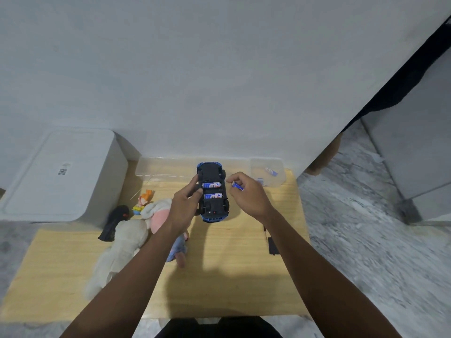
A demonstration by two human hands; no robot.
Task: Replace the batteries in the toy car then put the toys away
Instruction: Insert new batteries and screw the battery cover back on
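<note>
A blue toy car (212, 191) is held upside down above the wooden table (219, 276), its black underside facing me. Its battery bay is uncovered, with two blue-and-white batteries (212, 190) lying side by side in it. My left hand (186, 203) grips the car along its left side. My right hand (246, 193) hovers just right of the car and pinches another blue battery (237, 185) between its fingertips. A black battery cover (273, 245) lies on the table under my right forearm.
A small clear tub (280, 179) with batteries stands at the back right. A long clear bin (158, 169) sits behind the car. Plush toys (129, 240), an orange figurine (144, 201) and a black remote (116, 222) lie at left. A white box (61, 176) stands far left.
</note>
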